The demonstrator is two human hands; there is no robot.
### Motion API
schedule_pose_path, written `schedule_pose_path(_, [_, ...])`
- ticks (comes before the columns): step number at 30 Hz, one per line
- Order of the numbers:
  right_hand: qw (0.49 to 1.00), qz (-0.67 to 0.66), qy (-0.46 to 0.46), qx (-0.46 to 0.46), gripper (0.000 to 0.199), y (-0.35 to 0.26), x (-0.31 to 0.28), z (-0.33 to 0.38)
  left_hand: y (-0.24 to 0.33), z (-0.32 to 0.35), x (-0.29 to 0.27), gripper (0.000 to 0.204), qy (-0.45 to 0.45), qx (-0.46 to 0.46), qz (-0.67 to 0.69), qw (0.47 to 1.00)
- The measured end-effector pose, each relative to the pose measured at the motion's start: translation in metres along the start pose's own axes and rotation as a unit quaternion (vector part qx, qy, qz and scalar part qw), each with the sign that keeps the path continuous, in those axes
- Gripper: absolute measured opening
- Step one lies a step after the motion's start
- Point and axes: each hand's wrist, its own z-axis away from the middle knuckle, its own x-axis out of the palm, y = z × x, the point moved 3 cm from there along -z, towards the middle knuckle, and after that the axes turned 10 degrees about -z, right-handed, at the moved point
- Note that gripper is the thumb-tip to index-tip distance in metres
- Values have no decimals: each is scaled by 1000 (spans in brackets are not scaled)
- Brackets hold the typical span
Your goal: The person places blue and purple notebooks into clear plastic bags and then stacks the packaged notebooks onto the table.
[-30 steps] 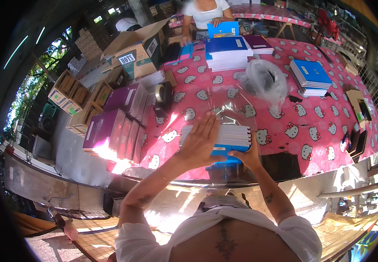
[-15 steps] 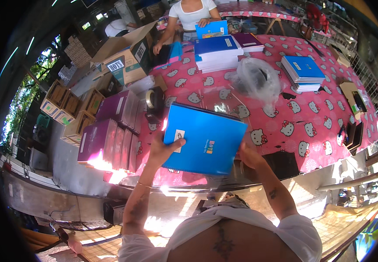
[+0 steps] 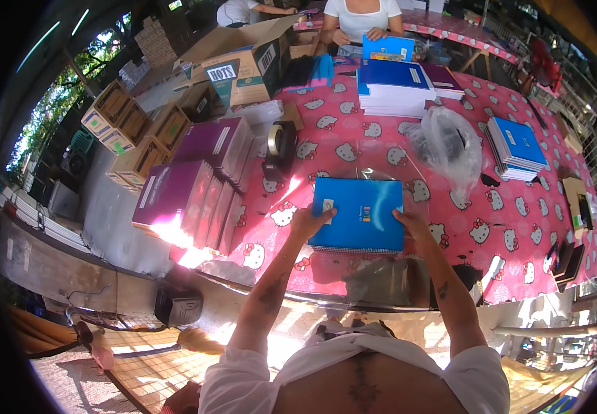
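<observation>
Between my two hands is a blue spiral notebook (image 3: 360, 217), possibly a small stack of them, with its coil edge toward me. My left hand (image 3: 310, 222) grips its left side, the thumb lying on the cover by a small white label. On the opposite edge, my right hand (image 3: 414, 224) holds it with the thumb on top. Just beyond the notebook, clear plastic film (image 3: 374, 160) lies on the pink patterned tablecloth (image 3: 326, 155). A black tape dispenser (image 3: 281, 150) stands to the left of the film.
Stacks of purple notebooks (image 3: 174, 193) stand at the left. An open carton (image 3: 250, 69) and smaller boxes (image 3: 115, 117) are behind them. Crumpled clear plastic (image 3: 450, 148), blue notebooks (image 3: 515, 145) and a taller stack (image 3: 395, 90) sit beyond. A co-worker (image 3: 364, 21) holds a blue notebook across the table.
My hands have brought the notebook down toward the table and turned it straight, coil edge facing me. The view has shifted, and the co-worker's hand has left the dark items by the carton.
</observation>
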Motion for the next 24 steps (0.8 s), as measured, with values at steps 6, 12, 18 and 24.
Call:
schedule_pose_path(6, [1000,3,8,-21,64,8,-8,-16,1,-1,-1,76,-46,-22,16,999])
schedule_pose_path(12, [994,60,55,-73,51,11,-36,-1,-15,22,-11,85,92,-87,108,986])
schedule_pose_path(18, [786,454,-311,-280,21,80,-25,154,-62,166,-11,39,-66,356,12,932])
schedule_pose_path(24, [821,507,-204,-166,29,61,-15,144,-80,161,-1,31,-120,234,19,965])
